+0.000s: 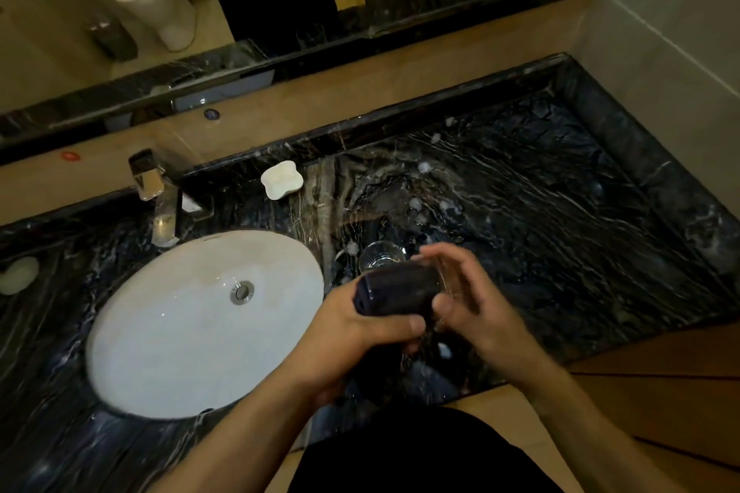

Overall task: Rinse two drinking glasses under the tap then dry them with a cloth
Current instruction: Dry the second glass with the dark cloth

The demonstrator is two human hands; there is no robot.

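Hands [416, 316] wrapping dark cloth [394, 288] round clear glass [448, 280], second glass [380, 255] upright

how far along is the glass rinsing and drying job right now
Rinsing looks finished: no water runs from the tap. In hand: left hand holds a dark cloth around one glass, steadied by the right hand. Left: the second glass on the counter; dried or not, unclear.

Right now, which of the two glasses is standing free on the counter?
The glass behind the hands, upright on the dark counter. The other glass is held with the dark cloth.
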